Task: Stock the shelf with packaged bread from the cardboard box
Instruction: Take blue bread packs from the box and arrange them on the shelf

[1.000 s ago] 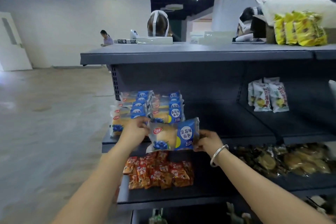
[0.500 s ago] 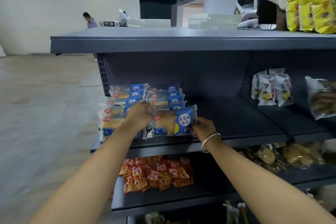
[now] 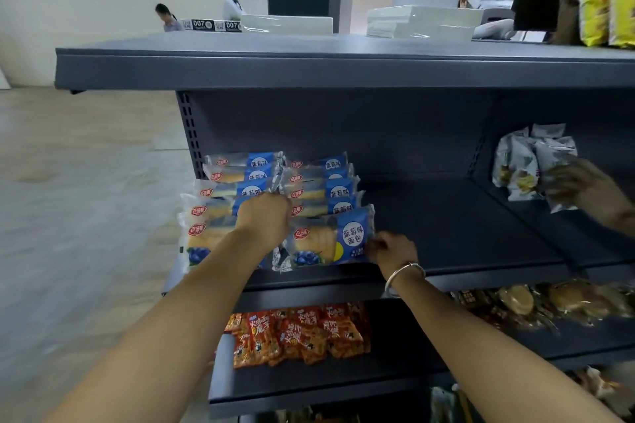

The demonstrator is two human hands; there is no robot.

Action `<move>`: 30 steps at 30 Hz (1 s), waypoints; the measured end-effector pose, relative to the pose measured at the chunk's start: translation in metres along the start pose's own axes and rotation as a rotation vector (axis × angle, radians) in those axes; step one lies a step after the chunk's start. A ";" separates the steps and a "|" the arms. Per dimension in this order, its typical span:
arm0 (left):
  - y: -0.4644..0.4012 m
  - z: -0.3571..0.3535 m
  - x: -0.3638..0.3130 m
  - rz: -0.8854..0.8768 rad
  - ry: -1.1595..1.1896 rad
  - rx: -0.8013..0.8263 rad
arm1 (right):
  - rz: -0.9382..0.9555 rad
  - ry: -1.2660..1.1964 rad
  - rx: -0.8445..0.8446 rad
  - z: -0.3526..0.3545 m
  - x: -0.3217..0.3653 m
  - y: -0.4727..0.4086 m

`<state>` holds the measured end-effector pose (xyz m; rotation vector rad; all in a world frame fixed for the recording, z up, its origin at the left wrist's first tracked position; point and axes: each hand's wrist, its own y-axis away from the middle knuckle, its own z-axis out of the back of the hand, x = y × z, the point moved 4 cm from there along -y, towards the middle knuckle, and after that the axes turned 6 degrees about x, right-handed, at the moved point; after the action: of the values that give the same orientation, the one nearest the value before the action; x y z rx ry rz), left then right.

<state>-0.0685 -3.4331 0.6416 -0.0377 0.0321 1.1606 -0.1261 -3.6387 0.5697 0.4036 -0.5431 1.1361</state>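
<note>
A blue and clear packaged bread (image 3: 330,239) stands at the front of the dark grey shelf (image 3: 446,240), in front of two rows of the same bread packs (image 3: 275,178). My left hand (image 3: 264,220) grips its left end. My right hand (image 3: 391,249) pinches its right edge. The pack leans against the row behind it. The cardboard box is not in view.
Another person's hand (image 3: 584,189) holds white snack packs (image 3: 525,165) on the neighbouring shelf section to the right. Red snack packs (image 3: 295,333) lie on the shelf below, pastries (image 3: 549,302) to their right. Yellow bags (image 3: 608,3) and flat white packs (image 3: 422,22) sit on top.
Both hands carried the bread pack up and in from below the shelf edge onto the shelf, against the right row. Another person's hand came into view at the right.
</note>
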 end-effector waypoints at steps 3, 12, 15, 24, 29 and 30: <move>0.000 0.000 -0.001 -0.031 -0.121 -0.063 | 0.038 0.026 0.032 0.002 -0.003 -0.002; -0.004 -0.010 -0.004 -0.123 -0.296 -0.094 | 0.084 -0.069 -0.013 -0.003 -0.002 0.004; -0.002 -0.011 -0.008 -0.127 -0.327 -0.116 | 0.060 -0.073 -0.022 -0.006 0.000 0.005; 0.003 -0.012 -0.013 -0.070 -0.343 -0.130 | 0.061 -0.043 0.020 -0.006 0.001 0.008; 0.010 -0.017 -0.013 -0.084 -0.342 -0.141 | 0.064 -0.068 0.015 -0.007 0.001 0.014; 0.011 -0.016 -0.013 -0.084 -0.348 -0.141 | 0.061 -0.072 0.013 -0.007 0.000 0.014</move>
<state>-0.0843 -3.4417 0.6256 0.0383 -0.3556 1.0708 -0.1379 -3.6298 0.5644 0.4429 -0.6153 1.1874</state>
